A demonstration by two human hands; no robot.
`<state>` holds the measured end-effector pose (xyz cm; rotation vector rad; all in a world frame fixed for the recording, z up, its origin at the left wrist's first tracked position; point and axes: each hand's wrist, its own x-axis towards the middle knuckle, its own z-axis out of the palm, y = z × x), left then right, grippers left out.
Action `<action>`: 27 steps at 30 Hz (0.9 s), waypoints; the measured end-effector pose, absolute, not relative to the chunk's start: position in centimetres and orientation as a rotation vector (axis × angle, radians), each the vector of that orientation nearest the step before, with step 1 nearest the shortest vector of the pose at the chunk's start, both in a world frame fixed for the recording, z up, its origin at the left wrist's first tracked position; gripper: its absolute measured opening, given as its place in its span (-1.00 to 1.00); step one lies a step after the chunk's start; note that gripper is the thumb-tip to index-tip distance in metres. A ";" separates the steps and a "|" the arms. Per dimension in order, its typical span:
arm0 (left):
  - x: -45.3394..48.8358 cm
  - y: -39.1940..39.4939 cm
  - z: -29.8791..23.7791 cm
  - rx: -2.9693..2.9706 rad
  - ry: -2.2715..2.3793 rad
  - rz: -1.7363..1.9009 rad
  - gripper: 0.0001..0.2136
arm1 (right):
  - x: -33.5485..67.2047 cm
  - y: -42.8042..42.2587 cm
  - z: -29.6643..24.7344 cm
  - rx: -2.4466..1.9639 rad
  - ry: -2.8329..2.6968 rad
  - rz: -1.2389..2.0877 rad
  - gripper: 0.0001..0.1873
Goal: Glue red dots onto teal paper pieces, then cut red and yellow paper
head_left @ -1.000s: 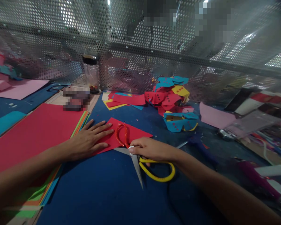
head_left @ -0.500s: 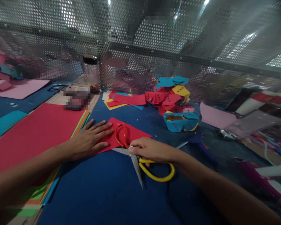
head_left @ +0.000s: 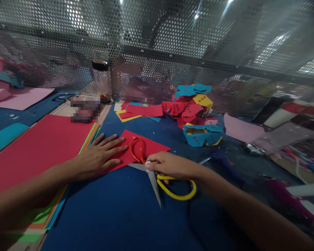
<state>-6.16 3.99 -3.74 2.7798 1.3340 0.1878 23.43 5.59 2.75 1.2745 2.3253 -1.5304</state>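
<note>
My left hand [head_left: 101, 157] lies flat with spread fingers on a piece of red paper [head_left: 157, 145] on the blue table. In my right hand [head_left: 170, 164] is a pair of scissors [head_left: 154, 184], gripped near the pivot. Their blades are spread apart: one points toward me, the other left along the paper's near edge. One handle loop is red and rests over the paper; the yellow loop sticks out below my right hand. The undersides of my right fingers are partly hidden.
Left of my arm is a stack of coloured sheets [head_left: 42, 150], red on top. Folded paper shapes with dots [head_left: 191, 108] pile up at the back, beside cut strips [head_left: 143, 111]. A blue glue gun [head_left: 225, 164] lies right. A jar [head_left: 102, 82] stands by the perforated metal screen [head_left: 136, 66].
The scissors and my right hand have shifted very slightly right and up. My left hand stays in place on the red paper.
</note>
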 end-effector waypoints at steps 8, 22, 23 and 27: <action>-6.0 4.0 -4.0 2.784 1.337 0.209 -0.50 | 22.7 5.4 2.7 1.296 2.245 -1.629 -0.69; -6.0 4.0 -4.0 2.804 1.345 0.236 -0.51 | 22.5 5.3 2.3 1.228 2.262 -1.638 -0.69; -6.0 4.0 -3.9 2.802 1.342 0.245 -0.51 | 22.5 5.2 2.4 1.228 2.263 -1.633 -0.69; -6.0 3.9 -3.9 2.787 1.341 0.256 -0.51 | 22.4 5.0 2.9 1.248 2.258 -1.572 -0.72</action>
